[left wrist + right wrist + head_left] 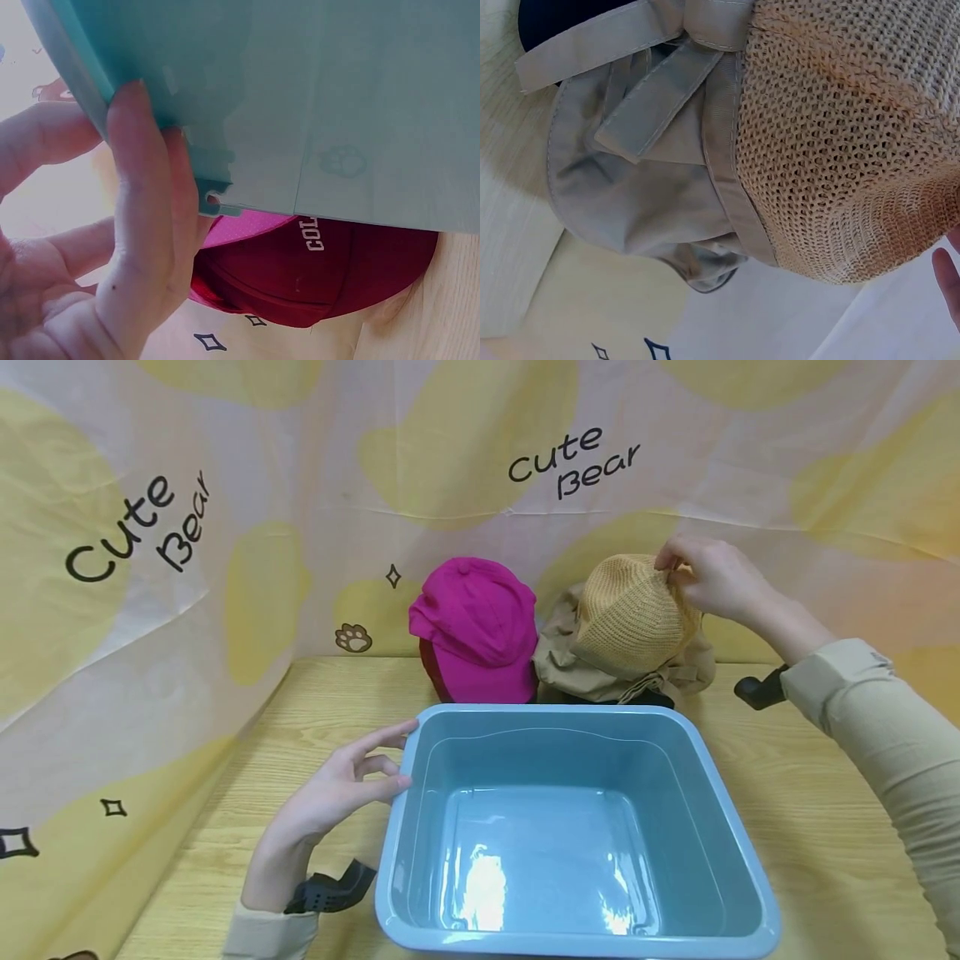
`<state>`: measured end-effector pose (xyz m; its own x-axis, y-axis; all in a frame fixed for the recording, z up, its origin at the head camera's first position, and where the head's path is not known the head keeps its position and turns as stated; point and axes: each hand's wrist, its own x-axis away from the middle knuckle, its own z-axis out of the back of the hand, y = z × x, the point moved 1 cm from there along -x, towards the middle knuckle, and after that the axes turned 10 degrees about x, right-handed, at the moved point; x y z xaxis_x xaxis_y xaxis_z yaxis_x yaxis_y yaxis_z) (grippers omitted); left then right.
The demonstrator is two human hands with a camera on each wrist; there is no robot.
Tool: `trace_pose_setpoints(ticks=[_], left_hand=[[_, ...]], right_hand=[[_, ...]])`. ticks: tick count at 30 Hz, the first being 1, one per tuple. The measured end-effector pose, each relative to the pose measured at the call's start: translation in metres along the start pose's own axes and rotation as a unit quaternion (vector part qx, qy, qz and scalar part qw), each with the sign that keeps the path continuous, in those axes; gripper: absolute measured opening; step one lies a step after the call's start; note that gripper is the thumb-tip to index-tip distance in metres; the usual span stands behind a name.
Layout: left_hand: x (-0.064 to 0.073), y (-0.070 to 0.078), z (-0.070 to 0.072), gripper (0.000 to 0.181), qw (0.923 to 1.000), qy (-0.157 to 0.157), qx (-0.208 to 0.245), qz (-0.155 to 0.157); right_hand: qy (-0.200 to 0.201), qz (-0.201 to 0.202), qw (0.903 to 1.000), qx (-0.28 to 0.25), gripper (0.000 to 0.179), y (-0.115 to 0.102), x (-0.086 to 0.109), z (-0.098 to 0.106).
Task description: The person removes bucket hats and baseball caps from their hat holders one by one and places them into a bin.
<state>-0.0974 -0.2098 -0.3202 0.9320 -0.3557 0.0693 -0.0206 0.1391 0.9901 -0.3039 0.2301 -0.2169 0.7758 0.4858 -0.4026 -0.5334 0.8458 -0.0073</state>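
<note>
A blue plastic basin (577,943) stands in front of me in the head view. My left hand (341,785) holds its left rim near the far corner, finger and thumb at the edge. Behind it, my right hand (712,578) pinches the top of a sun hat (633,610) with a tan knitted crown. In the right wrist view, the hat's beige cloth brim (637,202) and bow (720,22) show. Only fingertips (949,281) of the right hand appear there, at the crown's edge.
Left of the sun hat, a bright pink cap (480,618) rests over a dark red cap (300,277). Something dark (651,698) lies under the sun hat. A patterned cloth (450,460) hangs behind and to the left of the wooden table (825,827).
</note>
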Motion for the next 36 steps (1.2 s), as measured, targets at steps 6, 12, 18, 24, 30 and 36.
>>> trace_pose_setpoints(ticks=[6,12,18,24,30,36], left_hand=[[0.001,-0.001,0.001,0.063,1.0000,-0.004,-0.004,-0.005],[0.000,-0.002,0.002,0.063,0.9999,-0.006,-0.004,-0.007],[-0.001,-0.003,0.003,0.063,0.9997,-0.016,0.000,-0.018],[-0.001,-0.002,0.002,0.063,0.9999,-0.010,-0.003,-0.012],[-0.004,-0.002,0.000,0.063,1.0000,-0.004,-0.005,-0.006],[-0.006,-0.001,-0.002,0.063,0.9999,-0.007,0.003,-0.008]], right_hand=[[0.015,0.000,0.9998,0.012,0.020,-0.002,0.001,0.004],[0.029,0.002,0.9993,0.024,0.022,-0.003,0.003,0.005],[0.039,0.000,0.9988,0.030,0.022,-0.005,0.002,0.006],[0.071,0.002,0.9968,0.036,0.021,-0.007,0.001,0.009],[0.118,0.018,0.9921,0.039,0.025,-0.007,-0.002,0.013],[0.129,0.017,0.9905,0.044,0.024,-0.007,-0.006,0.018]])
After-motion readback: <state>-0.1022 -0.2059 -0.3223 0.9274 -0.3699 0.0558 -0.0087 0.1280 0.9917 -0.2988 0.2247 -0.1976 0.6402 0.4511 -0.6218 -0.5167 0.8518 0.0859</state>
